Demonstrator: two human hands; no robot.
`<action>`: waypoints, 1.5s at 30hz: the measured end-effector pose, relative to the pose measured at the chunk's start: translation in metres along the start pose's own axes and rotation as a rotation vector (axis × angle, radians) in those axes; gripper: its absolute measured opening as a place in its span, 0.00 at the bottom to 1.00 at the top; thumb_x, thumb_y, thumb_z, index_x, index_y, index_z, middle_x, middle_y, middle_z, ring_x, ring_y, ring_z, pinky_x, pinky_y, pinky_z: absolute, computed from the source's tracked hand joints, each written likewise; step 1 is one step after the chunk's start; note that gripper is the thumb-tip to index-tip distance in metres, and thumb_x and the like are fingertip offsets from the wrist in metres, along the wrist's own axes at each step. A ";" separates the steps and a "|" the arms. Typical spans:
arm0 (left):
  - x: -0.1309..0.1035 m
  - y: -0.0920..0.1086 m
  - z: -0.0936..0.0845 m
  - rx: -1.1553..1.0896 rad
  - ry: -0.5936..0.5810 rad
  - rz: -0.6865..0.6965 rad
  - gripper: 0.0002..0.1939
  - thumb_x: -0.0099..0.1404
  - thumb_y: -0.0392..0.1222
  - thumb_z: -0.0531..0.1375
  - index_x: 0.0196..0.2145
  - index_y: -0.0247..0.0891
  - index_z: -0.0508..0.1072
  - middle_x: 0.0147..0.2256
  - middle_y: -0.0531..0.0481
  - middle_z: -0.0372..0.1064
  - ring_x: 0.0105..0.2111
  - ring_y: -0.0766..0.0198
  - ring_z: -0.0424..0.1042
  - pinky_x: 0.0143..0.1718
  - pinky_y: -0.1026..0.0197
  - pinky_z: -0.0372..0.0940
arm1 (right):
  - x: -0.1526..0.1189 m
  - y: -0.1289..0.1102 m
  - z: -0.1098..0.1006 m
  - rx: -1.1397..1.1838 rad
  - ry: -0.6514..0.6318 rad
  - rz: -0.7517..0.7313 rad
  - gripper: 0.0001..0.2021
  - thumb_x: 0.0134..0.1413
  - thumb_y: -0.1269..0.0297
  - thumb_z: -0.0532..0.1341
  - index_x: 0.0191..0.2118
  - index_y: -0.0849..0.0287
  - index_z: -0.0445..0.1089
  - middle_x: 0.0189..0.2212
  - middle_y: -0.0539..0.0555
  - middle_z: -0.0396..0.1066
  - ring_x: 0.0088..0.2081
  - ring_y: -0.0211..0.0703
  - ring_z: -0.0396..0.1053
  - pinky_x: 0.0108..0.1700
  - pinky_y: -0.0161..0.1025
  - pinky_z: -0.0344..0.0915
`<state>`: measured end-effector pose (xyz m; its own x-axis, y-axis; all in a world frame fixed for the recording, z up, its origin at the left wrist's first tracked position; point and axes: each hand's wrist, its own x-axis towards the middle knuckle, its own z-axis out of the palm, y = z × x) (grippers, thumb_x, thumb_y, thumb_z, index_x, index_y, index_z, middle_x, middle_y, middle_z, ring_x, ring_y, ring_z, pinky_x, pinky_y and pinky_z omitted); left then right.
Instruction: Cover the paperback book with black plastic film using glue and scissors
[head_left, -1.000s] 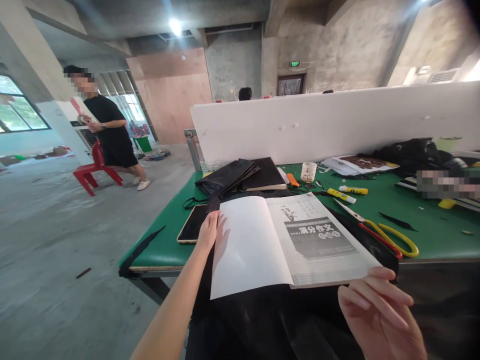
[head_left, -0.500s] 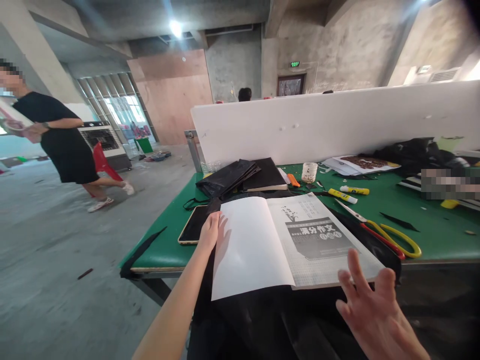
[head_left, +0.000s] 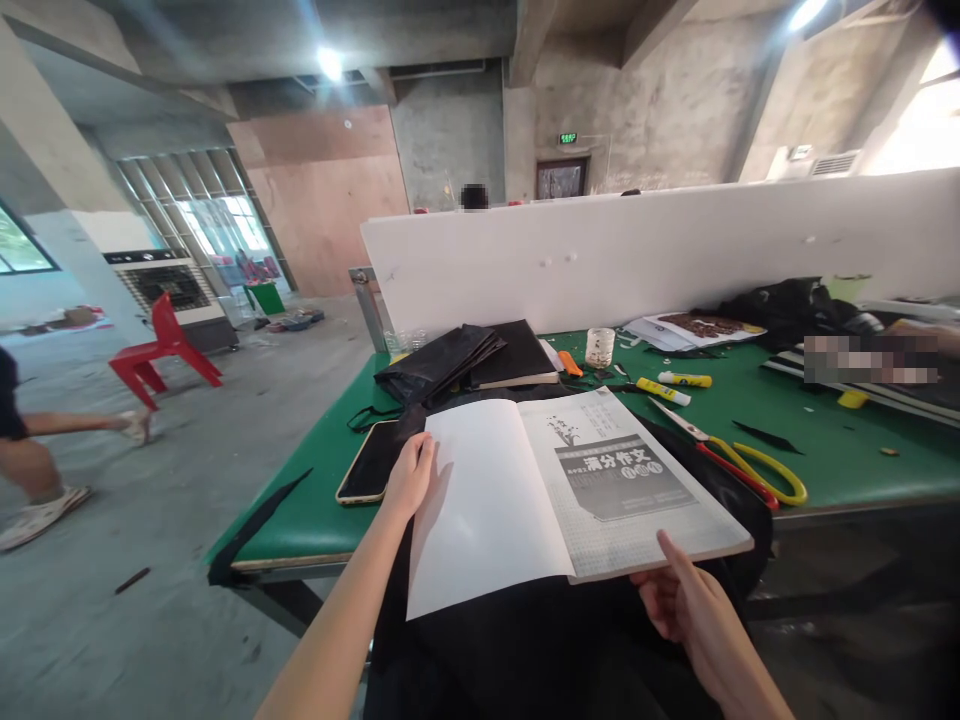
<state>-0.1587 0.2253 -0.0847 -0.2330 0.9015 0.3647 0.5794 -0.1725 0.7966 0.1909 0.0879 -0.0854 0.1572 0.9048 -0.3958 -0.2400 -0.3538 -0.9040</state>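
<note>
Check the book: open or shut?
Open: the book shows a blank white leaf spread to the left and a printed page to the right, with the left hand at the leaf's outer edge.

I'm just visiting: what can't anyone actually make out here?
In the head view:
Some fingers of the right hand: partly hidden by the open book.
Right part of the phone: behind the left hand.
Book's smallest print: too small to read.
Person at far left: upper body cut off by the frame edge.
Person beyond the white partition: mostly hidden by it.
</note>
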 end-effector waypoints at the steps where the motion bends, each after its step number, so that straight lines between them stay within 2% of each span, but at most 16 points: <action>1: 0.000 0.000 0.000 0.019 -0.007 0.002 0.21 0.65 0.55 0.48 0.47 0.38 0.66 0.48 0.41 0.67 0.51 0.53 0.64 0.53 0.50 0.55 | 0.000 0.000 0.003 0.032 0.028 0.010 0.31 0.47 0.37 0.56 0.22 0.68 0.67 0.11 0.50 0.58 0.13 0.30 0.53 0.16 0.29 0.44; 4: -0.001 0.001 0.001 0.072 -0.035 0.013 0.22 0.65 0.55 0.47 0.48 0.37 0.64 0.49 0.40 0.65 0.52 0.53 0.63 0.54 0.50 0.55 | 0.002 0.002 0.008 0.052 0.073 -0.009 0.29 0.46 0.40 0.58 0.18 0.66 0.64 0.10 0.49 0.55 0.13 0.29 0.51 0.15 0.29 0.42; 8: -0.003 0.007 0.002 0.142 -0.073 0.032 0.23 0.66 0.53 0.46 0.51 0.35 0.62 0.53 0.38 0.61 0.54 0.53 0.61 0.54 0.50 0.55 | 0.004 0.008 0.013 0.033 0.137 -0.122 0.28 0.43 0.43 0.63 0.13 0.63 0.56 0.09 0.47 0.53 0.13 0.29 0.51 0.15 0.29 0.44; 12: -0.004 0.012 0.002 0.209 -0.089 0.036 0.24 0.67 0.52 0.44 0.52 0.32 0.60 0.53 0.36 0.60 0.54 0.51 0.60 0.54 0.49 0.55 | -0.002 0.014 0.020 0.105 0.221 -0.192 0.25 0.41 0.44 0.64 0.18 0.63 0.60 0.13 0.49 0.60 0.15 0.33 0.57 0.16 0.31 0.51; 16: -0.005 0.014 0.002 0.269 -0.091 0.042 0.25 0.67 0.51 0.44 0.54 0.30 0.58 0.54 0.33 0.59 0.56 0.50 0.58 0.54 0.48 0.55 | -0.010 0.013 0.018 0.084 0.268 -0.248 0.23 0.42 0.45 0.64 0.19 0.62 0.61 0.14 0.51 0.62 0.16 0.35 0.59 0.17 0.32 0.54; 23: -0.005 0.011 0.003 0.325 -0.088 0.083 0.24 0.68 0.50 0.44 0.54 0.31 0.58 0.54 0.35 0.59 0.56 0.53 0.58 0.54 0.50 0.56 | -0.012 0.009 -0.007 0.093 0.256 -0.183 0.24 0.42 0.47 0.65 0.17 0.61 0.57 0.12 0.47 0.56 0.15 0.30 0.52 0.15 0.30 0.50; 25: -0.004 0.010 0.004 0.338 -0.085 0.092 0.23 0.68 0.50 0.44 0.53 0.32 0.59 0.54 0.36 0.60 0.56 0.55 0.59 0.54 0.52 0.57 | -0.011 0.010 -0.010 0.090 0.253 -0.162 0.24 0.42 0.47 0.65 0.17 0.62 0.58 0.12 0.47 0.56 0.15 0.30 0.53 0.16 0.30 0.51; 31: -0.004 0.009 0.004 0.404 -0.115 0.103 0.23 0.68 0.50 0.43 0.52 0.31 0.60 0.53 0.37 0.62 0.55 0.57 0.61 0.54 0.56 0.56 | -0.004 0.014 -0.017 0.008 0.119 -0.055 0.25 0.42 0.44 0.64 0.19 0.65 0.64 0.15 0.54 0.64 0.16 0.34 0.60 0.17 0.31 0.55; 38: 0.000 0.010 0.012 0.528 -0.246 0.107 0.26 0.68 0.51 0.44 0.57 0.30 0.57 0.59 0.37 0.54 0.61 0.54 0.48 0.59 0.53 0.48 | 0.000 0.009 -0.010 0.130 0.180 -0.032 0.23 0.35 0.50 0.70 0.26 0.70 0.69 0.20 0.58 0.70 0.22 0.39 0.67 0.23 0.31 0.64; 45: 0.016 0.007 0.022 0.621 -0.314 0.108 0.29 0.67 0.50 0.45 0.59 0.28 0.54 0.62 0.36 0.47 0.63 0.52 0.43 0.61 0.51 0.41 | 0.018 0.005 -0.008 0.089 0.138 -0.151 0.23 0.33 0.50 0.70 0.25 0.68 0.68 0.19 0.56 0.70 0.20 0.40 0.66 0.22 0.34 0.65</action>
<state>-0.1412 0.2474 -0.0838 0.0327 0.9802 0.1954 0.9473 -0.0928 0.3068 0.2003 0.1011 -0.0981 0.3254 0.9028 -0.2813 -0.2861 -0.1895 -0.9393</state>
